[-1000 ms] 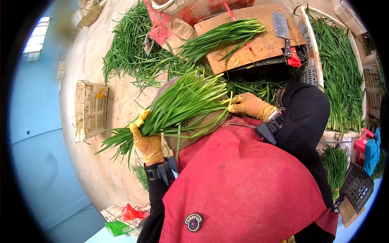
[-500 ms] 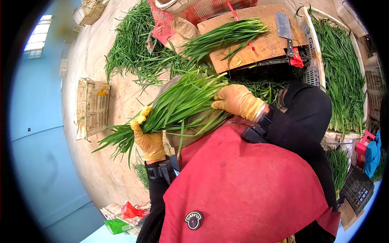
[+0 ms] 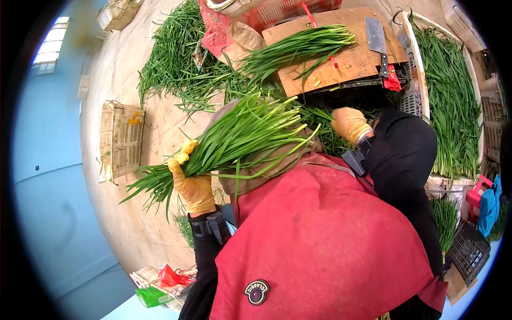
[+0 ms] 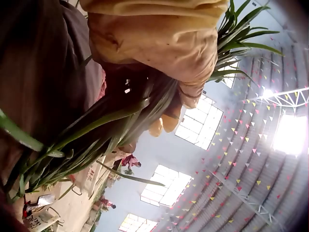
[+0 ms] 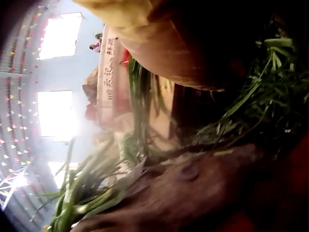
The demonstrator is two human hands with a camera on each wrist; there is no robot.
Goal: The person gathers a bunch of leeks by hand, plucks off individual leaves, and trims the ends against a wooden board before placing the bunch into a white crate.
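A bunch of long green stalks (image 3: 240, 130) lies across the person's lap, pale ends to the right. The gloved left hand (image 3: 193, 184) grips its leafy end, thumb and fingers round the leaves; in the left wrist view that hand (image 4: 154, 43) is wrapped round the dark leaves (image 4: 111, 121). The gloved right hand (image 3: 350, 124) is apart from the bunch, to the right of its pale ends, over loose greens (image 3: 328, 133). Its fingers look bent in the head view, but their tips are hidden; the right wrist view shows only the glove's back (image 5: 164, 48).
Beyond the lap, a wooden board (image 3: 298, 77) bears another bunch (image 3: 304, 45) and a cleaver (image 3: 376, 37). A crate of greens (image 3: 450, 101) stands at the right, a heap of greens (image 3: 173, 58) lies at the upper left, and a crate (image 3: 122, 140) stands on the floor.
The right hand moved left onto the pale ends of the bunch, then came away to the right, off the stalks. The left hand has kept its grip in nearly the same place.
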